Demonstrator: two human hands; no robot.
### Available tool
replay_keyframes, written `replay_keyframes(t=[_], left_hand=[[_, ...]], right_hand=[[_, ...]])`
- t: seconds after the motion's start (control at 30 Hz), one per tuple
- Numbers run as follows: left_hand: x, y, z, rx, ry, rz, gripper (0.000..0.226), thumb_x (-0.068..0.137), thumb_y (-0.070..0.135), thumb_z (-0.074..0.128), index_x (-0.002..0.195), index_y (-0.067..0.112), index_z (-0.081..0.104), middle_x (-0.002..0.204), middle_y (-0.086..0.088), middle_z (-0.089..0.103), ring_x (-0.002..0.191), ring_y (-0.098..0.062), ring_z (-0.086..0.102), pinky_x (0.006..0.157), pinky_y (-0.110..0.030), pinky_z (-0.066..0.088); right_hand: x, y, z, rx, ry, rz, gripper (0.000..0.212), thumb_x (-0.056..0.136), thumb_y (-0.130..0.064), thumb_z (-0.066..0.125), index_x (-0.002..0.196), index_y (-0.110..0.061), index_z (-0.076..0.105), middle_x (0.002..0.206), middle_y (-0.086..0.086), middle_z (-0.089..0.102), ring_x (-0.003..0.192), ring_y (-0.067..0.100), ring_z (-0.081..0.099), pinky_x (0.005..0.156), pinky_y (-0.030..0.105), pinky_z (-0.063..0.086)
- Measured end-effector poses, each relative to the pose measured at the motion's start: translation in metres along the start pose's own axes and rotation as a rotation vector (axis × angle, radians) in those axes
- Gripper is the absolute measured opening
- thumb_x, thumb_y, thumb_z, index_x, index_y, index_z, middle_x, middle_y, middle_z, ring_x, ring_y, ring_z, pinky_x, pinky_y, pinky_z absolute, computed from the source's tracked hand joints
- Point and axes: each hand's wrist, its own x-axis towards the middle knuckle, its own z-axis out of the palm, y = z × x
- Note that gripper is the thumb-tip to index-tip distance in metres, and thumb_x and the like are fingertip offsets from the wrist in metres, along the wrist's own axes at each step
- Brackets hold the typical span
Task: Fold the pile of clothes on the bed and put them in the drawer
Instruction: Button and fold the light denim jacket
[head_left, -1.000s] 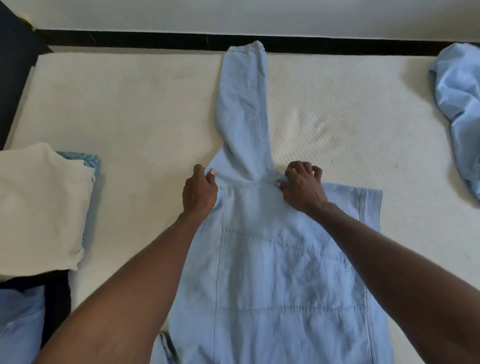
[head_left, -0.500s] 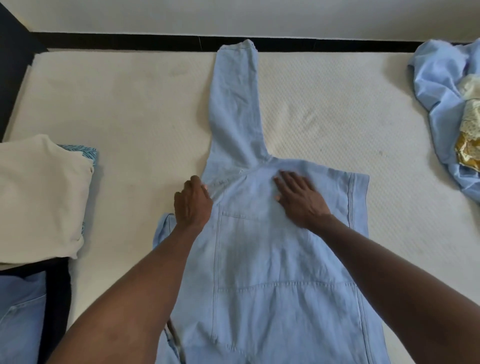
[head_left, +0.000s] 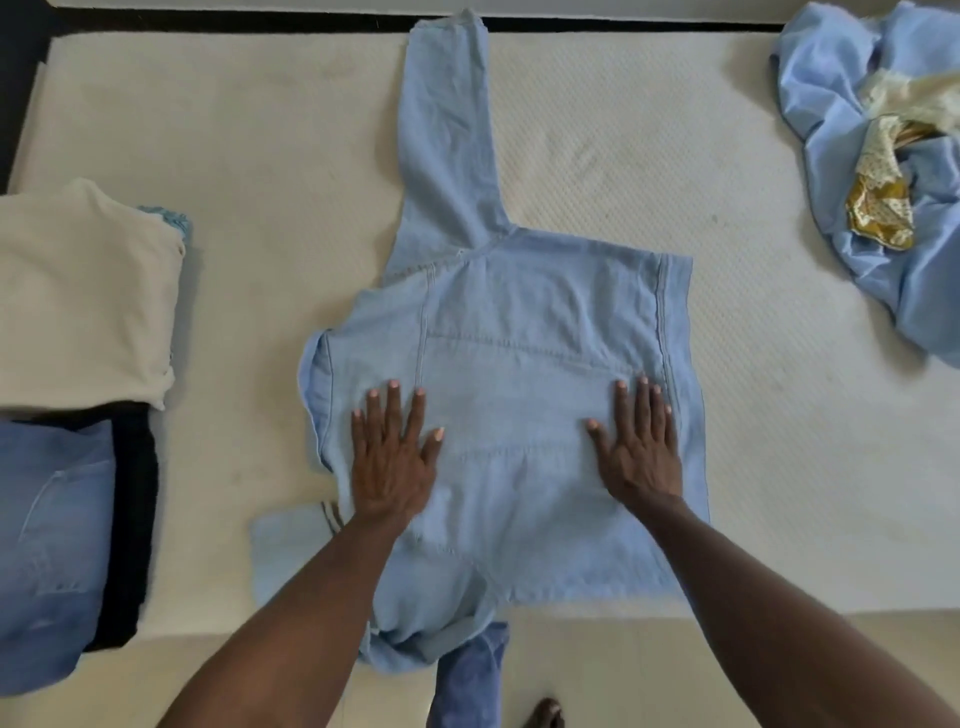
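A light blue denim shirt (head_left: 519, 322) lies flat on the cream mattress (head_left: 260, 156), back side up, one sleeve stretched straight toward the far edge. My left hand (head_left: 392, 457) presses flat on the shirt's left half, fingers spread. Over on the shirt's right half my right hand (head_left: 639, 452) lies flat too, near the side seam. The shirt's lower hem hangs over the near edge of the bed. No drawer is in view.
At the left sit folded clothes: a cream garment (head_left: 83, 291), a black one (head_left: 130, 519) and blue jeans (head_left: 47, 545). An unfolded pile of light blue cloth (head_left: 857, 171) with gold and cream fabric (head_left: 883, 202) lies at the far right. A foot (head_left: 543, 714) shows on the floor.
Both hands slid from the shirt's collar area down toward me along its back and flattened out. The view shifted, showing more of the pile at the right.
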Motion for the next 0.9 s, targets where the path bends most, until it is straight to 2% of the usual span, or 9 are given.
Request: replay_keyframes(t=[0.07, 0.2, 0.3, 0.4, 0.47, 0.53, 0.7, 0.8, 0.9], left_hand=[[-0.03, 0.003, -0.002, -0.003, -0.023, -0.071, 0.065, 0.101, 0.05, 0.028, 0.156, 0.016, 0.024, 0.163, -0.016, 0.014, 0.151, -0.036, 0.011, 0.121, -0.056, 0.008], [-0.102, 0.016, -0.001, 0.007, -0.011, -0.003, 0.064, 0.102, 0.05, 0.028, 0.155, 0.016, 0.028, 0.162, -0.017, 0.019, 0.15, -0.037, 0.016, 0.119, -0.062, 0.008], [-0.162, 0.013, -0.002, -0.095, 0.025, -0.322, 0.065, 0.102, 0.046, 0.036, 0.155, 0.01, 0.027, 0.158, -0.025, 0.021, 0.144, -0.045, 0.024, 0.112, -0.064, 0.02], [-0.214, 0.003, -0.002, -0.199, 0.002, -0.357, 0.064, 0.099, 0.037, 0.053, 0.149, 0.003, 0.034, 0.145, -0.031, 0.033, 0.122, -0.051, 0.045, 0.096, -0.061, 0.045], [-0.233, -0.001, -0.009, -0.248, -0.006, -0.362, 0.064, 0.093, 0.031, 0.063, 0.145, 0.002, 0.039, 0.135, -0.028, 0.039, 0.111, -0.048, 0.051, 0.082, -0.056, 0.052], [-0.239, 0.003, -0.018, -0.339, -0.041, -0.445, 0.067, 0.088, 0.018, 0.068, 0.144, 0.002, 0.036, 0.13, -0.025, 0.043, 0.108, -0.047, 0.053, 0.079, -0.053, 0.051], [-0.243, 0.004, -0.011, -0.297, -0.294, -0.389, 0.089, 0.091, 0.014, 0.062, 0.156, 0.008, 0.001, 0.115, -0.02, 0.065, 0.101, -0.037, 0.065, 0.079, -0.044, 0.051], [-0.242, 0.007, -0.007, -0.264, -0.235, -0.542, 0.067, 0.095, 0.006, 0.054, 0.149, -0.002, 0.015, 0.118, -0.023, 0.063, 0.104, -0.038, 0.064, 0.085, -0.045, 0.05], [-0.253, 0.018, 0.0, -0.638, -0.532, -0.945, 0.039, 0.096, 0.004, 0.053, 0.131, -0.012, 0.045, 0.098, -0.027, 0.067, 0.074, -0.035, 0.068, 0.074, -0.044, 0.059]], right_hand=[[-0.015, -0.004, 0.002, 0.026, 0.033, 0.089, 0.074, 0.099, -0.063, 0.006, 0.155, -0.021, -0.018, 0.161, 0.005, -0.026, 0.147, 0.022, -0.029, 0.121, 0.044, -0.014], [-0.076, -0.004, 0.033, -0.008, -0.081, -0.334, 0.074, 0.097, -0.067, 0.009, 0.153, -0.03, -0.02, 0.159, 0.0, -0.031, 0.147, 0.023, -0.029, 0.116, 0.038, -0.024], [-0.128, 0.021, 0.052, 0.058, -0.045, -0.012, 0.073, 0.099, -0.063, 0.011, 0.153, -0.025, -0.02, 0.161, 0.004, -0.028, 0.148, 0.026, -0.027, 0.115, 0.041, -0.024], [-0.178, 0.001, 0.046, 0.109, 0.004, 0.146, 0.061, 0.105, -0.036, 0.031, 0.154, -0.002, 0.018, 0.161, 0.023, 0.011, 0.148, 0.038, 0.013, 0.119, 0.046, 0.015], [-0.207, -0.03, 0.045, 0.253, -0.028, -0.006, 0.037, 0.102, -0.028, 0.041, 0.125, -0.002, 0.054, 0.132, 0.022, 0.051, 0.122, 0.039, 0.049, 0.095, 0.041, 0.041], [-0.227, -0.065, 0.046, 0.469, -0.194, -0.005, 0.038, 0.1, -0.04, 0.046, 0.094, -0.007, 0.064, 0.103, 0.018, 0.066, 0.101, 0.036, 0.062, 0.075, 0.036, 0.042], [-0.233, -0.126, 0.068, 1.189, -0.397, 0.372, 0.037, 0.085, -0.036, 0.075, 0.081, 0.0, 0.065, 0.081, 0.014, 0.067, 0.076, 0.028, 0.065, 0.069, 0.038, 0.051], [-0.233, -0.131, 0.076, 1.353, -0.367, 0.485, 0.008, 0.08, -0.005, 0.069, 0.08, -0.001, 0.063, 0.071, 0.008, 0.061, 0.065, 0.022, 0.058, 0.057, 0.031, 0.048], [-0.238, -0.125, 0.076, 1.395, -0.364, 0.474, 0.018, 0.077, 0.008, 0.053, 0.071, -0.008, 0.05, 0.067, 0.004, 0.048, 0.058, 0.017, 0.043, 0.05, 0.025, 0.034]])
